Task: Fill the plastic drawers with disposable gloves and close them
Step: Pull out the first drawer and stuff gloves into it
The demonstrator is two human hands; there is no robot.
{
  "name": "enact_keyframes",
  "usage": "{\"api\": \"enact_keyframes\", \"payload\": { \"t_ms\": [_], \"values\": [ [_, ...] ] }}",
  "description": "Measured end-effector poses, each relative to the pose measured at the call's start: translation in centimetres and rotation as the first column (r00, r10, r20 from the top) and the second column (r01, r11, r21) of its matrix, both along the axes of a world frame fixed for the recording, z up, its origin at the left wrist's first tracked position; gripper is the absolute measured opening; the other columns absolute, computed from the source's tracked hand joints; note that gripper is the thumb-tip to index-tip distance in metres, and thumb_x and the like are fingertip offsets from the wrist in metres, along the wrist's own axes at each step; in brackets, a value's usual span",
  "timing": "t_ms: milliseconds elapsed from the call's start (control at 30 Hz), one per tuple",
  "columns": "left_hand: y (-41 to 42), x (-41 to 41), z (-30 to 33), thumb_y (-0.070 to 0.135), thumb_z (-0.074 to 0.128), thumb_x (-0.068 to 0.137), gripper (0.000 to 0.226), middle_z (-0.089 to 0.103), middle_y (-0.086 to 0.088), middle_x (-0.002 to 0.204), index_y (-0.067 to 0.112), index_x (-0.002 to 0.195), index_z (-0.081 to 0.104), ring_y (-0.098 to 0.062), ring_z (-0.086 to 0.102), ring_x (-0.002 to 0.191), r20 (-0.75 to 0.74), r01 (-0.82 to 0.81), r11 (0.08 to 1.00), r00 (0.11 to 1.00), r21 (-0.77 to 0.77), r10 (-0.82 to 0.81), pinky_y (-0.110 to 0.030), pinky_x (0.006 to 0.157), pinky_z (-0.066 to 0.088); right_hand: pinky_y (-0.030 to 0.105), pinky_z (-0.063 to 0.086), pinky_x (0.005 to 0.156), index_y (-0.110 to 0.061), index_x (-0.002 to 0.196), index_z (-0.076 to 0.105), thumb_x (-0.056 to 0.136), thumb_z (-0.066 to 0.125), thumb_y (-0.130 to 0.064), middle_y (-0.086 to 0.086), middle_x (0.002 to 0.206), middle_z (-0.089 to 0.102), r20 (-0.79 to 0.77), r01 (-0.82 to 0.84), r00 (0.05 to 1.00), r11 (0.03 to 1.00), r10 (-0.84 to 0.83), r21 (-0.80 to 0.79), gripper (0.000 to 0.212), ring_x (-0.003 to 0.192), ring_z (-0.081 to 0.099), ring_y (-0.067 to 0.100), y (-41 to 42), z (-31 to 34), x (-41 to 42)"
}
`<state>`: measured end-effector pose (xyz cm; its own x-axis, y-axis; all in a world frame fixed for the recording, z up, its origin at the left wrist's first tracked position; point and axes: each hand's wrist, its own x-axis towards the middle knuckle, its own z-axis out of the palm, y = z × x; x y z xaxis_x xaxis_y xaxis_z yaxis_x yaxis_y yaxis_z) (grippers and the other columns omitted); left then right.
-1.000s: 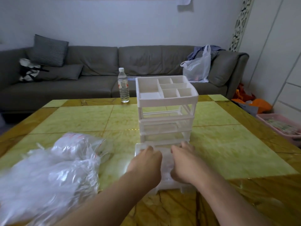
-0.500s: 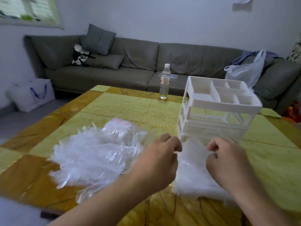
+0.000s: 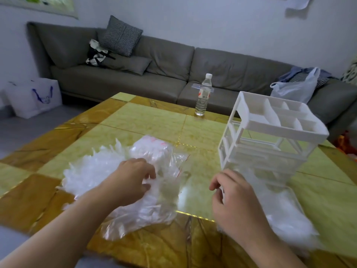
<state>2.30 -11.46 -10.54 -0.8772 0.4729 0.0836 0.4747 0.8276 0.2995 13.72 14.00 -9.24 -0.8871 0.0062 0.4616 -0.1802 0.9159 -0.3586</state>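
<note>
A white plastic drawer unit stands on the right of the yellow table, with a divided tray on top. Its bottom drawer is pulled out toward me and holds crumpled clear gloves. My right hand is at the drawer's left front corner, fingers curled at its rim. A loose pile of clear disposable gloves, partly in a torn clear bag, lies left of centre. My left hand is down on this pile, with thumb and curled fingers closing on gloves.
A water bottle stands at the table's far edge. Behind it runs a grey sofa with cushions and a plastic bag. A white carrier bag sits on the floor at left. The table's near edge is just below my forearms.
My left hand has left the drawer and gone left onto the glove pile. My right hand has stayed by the drawer's corner. The view has swung left.
</note>
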Motion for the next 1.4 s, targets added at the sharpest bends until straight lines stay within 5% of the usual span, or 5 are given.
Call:
{"api": "enact_keyframes", "payload": {
  "t_ms": [233,467,567,800,1400],
  "values": [
    [-0.5,1.5,3.1,0.026,0.068,0.09,0.013,0.066,0.017,0.091,0.035,0.086,0.06,-0.001,0.056,0.094,-0.044,0.034,0.964,0.999,0.263,-0.023,-0.028,0.084,0.048,0.017,0.045,0.076,-0.031,0.09,0.059,0.083,0.066,0.002,-0.022,0.096,0.054,0.055,-0.032,0.998,0.996,0.037,-0.079,0.034,0.094,0.057,0.006,-0.7,-0.5,0.0],
    [1.1,4.7,6.6,0.018,0.081,0.088,0.016,0.072,0.006,0.079,0.021,0.081,0.067,-0.009,0.07,0.08,0.069,0.105,0.77,0.979,0.629,-0.19,-0.015,0.078,0.053,0.017,0.05,0.097,-0.036,0.128,0.065,0.087,0.087,-0.033,-0.017,0.121,0.074,0.259,-0.081,0.916,0.773,0.307,-0.63,0.046,0.114,0.068,-0.001,-1.8,1.8,0.8],
    [1.9,5.0,6.6,0.016,0.082,0.087,0.017,0.067,0.003,0.071,0.016,0.078,0.067,-0.008,0.065,0.07,0.182,0.01,0.72,0.965,0.694,-0.189,-0.02,0.072,0.052,0.03,0.059,0.07,-0.014,0.095,0.075,0.098,0.074,-0.009,0.008,0.082,0.079,0.214,0.013,0.945,0.622,0.249,-0.783,0.006,0.073,0.076,0.019,-1.8,2.6,0.7],
    [1.9,4.6,6.5,0.026,0.084,0.082,0.029,0.054,0.001,0.061,0.005,0.08,0.064,-0.019,0.049,0.054,0.375,-0.241,0.645,0.924,0.725,-0.077,-0.029,0.052,0.041,0.033,0.049,0.042,0.003,0.092,0.07,0.103,0.064,-0.003,0.014,0.065,0.066,0.188,0.101,0.965,0.406,0.18,-0.908,0.014,0.047,0.058,0.025,0.4,3.2,1.2],
    [6.3,6.8,6.0,0.017,0.071,0.095,0.021,0.069,-0.009,0.06,0.002,0.08,0.073,-0.021,0.054,0.044,0.308,-0.185,0.596,0.945,0.782,-0.111,-0.022,0.049,0.047,0.031,0.048,0.043,-0.002,0.09,0.072,0.101,0.069,-0.007,0.018,0.069,0.073,0.191,0.04,0.953,0.529,0.235,-0.848,0.012,0.048,0.061,0.033,2.7,2.9,1.5]
  ]
}}
